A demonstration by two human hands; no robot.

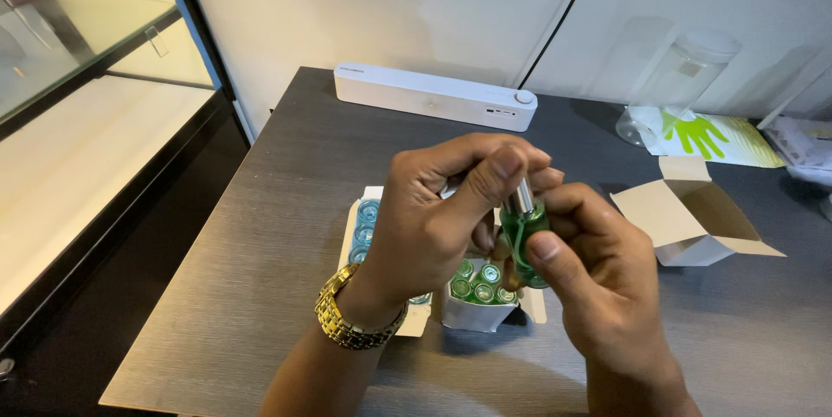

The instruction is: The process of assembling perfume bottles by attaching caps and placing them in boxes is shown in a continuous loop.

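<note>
So a small green bottle (523, 228) is being held up over the table (260, 209), pinched between both hands. The right hand (598, 283) has the glass body wrapped, thumb pressed flat on the front of it, so that grip is closed snugly around the bottle. The left hand (442, 209) comes over the top, and its thumb and fingers are closed on the silver neck (523, 198) of the bottle; whether a cap is being turned on or off can't be told from this angle. A gold watch (354, 320) is worn on the left wrist.

Under the hands, a white tray (368, 209) of blue-topped bottles and a small white box (475, 311) packed with green bottles can be seen, partly hidden. An opened cardboard box (693, 213) is sat off to the right, well apart, and a long white bar-shaped device (433, 96) lies at the far edge.

Best guess: the top-fitting or checking step is in hand. For the next move, the body would need to be kept steady while the neck is worked with light, even pressure, since the glass looks slippery.
</note>
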